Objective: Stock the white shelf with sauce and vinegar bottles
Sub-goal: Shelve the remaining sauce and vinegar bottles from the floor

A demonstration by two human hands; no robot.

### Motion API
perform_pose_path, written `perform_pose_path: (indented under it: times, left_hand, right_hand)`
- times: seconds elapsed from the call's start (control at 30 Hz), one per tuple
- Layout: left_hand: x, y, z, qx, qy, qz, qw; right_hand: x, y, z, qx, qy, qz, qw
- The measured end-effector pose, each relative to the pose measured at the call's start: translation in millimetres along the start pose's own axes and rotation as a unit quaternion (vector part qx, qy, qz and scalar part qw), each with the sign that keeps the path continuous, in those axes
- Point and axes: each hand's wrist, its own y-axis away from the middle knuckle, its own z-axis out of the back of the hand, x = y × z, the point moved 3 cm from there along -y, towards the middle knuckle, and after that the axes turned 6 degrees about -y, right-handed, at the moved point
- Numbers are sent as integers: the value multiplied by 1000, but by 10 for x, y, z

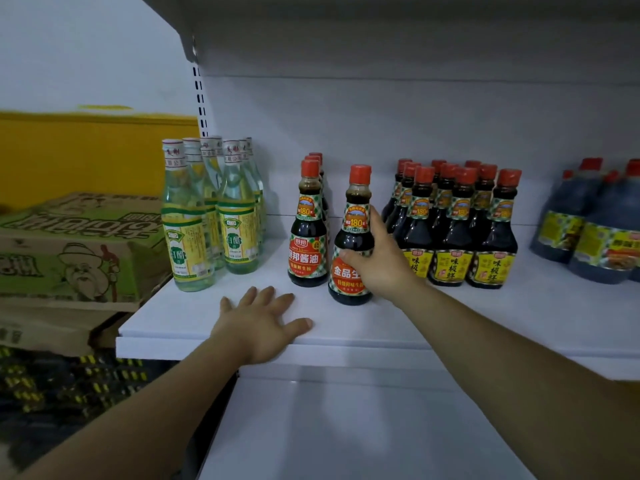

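The right hand (377,261) grips the upright sauce bottle (353,237) from its right, just beside the row (308,223); the left hand (263,323) lies flat and open on the shelf (450,327).

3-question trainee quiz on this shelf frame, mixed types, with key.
1. True or false: the left hand lies flat on the shelf.
2. The right hand: A) lies flat on the shelf B) grips a sauce bottle C) touches nothing.
3. Fill in: the vinegar bottles stand to the ___ of the held bottle.

Key: 1 true; 2 B; 3 left.
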Motion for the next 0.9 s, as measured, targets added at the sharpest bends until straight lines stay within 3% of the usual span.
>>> perform_pose_path:
  times: [0.2, 0.47, 0.9]
  left_hand:
    - [-4, -16, -4, -5, -3, -1, 1000]
    - [-2, -20, -23, -12, -5, 0, 1000]
    - [-1, -33, -42, -25, -11, 0, 1000]
  right_hand:
    - [-203, -307, -5, -28, 27, -10, 999]
    - [-320, -363, -137, -51, 232, 53, 970]
    - [-738, -864, -246, -18, 310, 18, 950]
